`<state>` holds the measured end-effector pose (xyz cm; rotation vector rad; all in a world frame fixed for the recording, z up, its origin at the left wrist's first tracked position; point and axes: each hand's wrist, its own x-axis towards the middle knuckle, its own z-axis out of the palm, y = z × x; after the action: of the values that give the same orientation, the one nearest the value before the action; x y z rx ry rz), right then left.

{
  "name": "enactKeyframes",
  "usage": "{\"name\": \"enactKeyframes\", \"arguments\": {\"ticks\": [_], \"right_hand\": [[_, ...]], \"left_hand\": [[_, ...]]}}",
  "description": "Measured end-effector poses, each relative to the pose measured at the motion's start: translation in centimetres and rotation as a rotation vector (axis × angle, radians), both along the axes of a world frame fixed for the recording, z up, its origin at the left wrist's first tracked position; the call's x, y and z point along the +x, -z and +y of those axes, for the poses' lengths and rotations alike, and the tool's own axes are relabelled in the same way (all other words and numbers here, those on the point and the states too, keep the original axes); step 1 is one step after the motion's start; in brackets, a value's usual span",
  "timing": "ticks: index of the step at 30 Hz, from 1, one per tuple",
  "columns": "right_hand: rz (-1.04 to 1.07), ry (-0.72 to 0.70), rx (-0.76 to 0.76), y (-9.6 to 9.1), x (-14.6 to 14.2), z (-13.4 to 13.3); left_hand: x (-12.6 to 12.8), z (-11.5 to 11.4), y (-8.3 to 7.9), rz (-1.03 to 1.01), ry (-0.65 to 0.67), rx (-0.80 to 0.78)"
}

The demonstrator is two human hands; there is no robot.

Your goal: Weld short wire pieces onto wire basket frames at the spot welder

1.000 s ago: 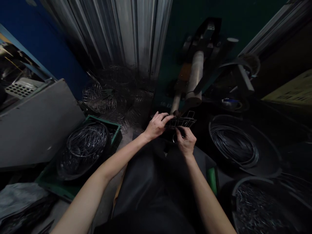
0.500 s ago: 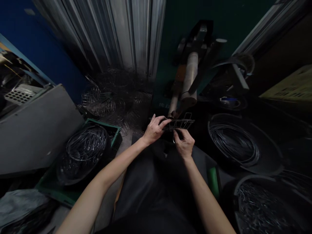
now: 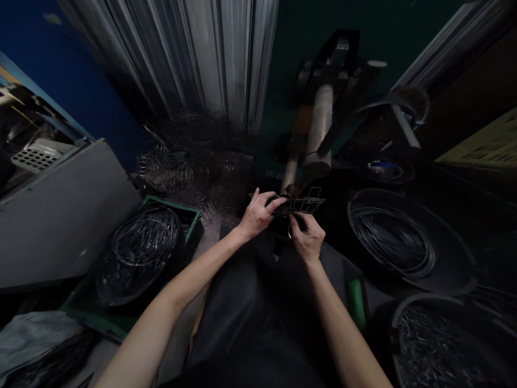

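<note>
Wire frame: one, at the tip of a machine rod, apparently braced there for steadiness. Left hand: fingers pinching its left part. Right hand: fingers closed on a small ring below. Tub: rightward, seemingly for easy reach.

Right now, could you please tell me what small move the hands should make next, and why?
I would probably ease the left hand slightly back along the wire frame, since its fingertips appear very close to the tip of the narrow machine rod. The right hand is by the frame's near side; dim light hides its exact grip.
</note>
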<state>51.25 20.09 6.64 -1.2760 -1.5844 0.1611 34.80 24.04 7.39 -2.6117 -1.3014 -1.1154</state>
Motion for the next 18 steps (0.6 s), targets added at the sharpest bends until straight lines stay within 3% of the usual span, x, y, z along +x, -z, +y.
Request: {"name": "enactKeyframes", "arguments": {"ticks": [18], "right_hand": [[-0.008, 0.024, 0.010, -0.30, 0.08, 0.43]], "left_hand": [[0.04, 0.54, -0.54, 0.000, 0.007, -0.069]]}}
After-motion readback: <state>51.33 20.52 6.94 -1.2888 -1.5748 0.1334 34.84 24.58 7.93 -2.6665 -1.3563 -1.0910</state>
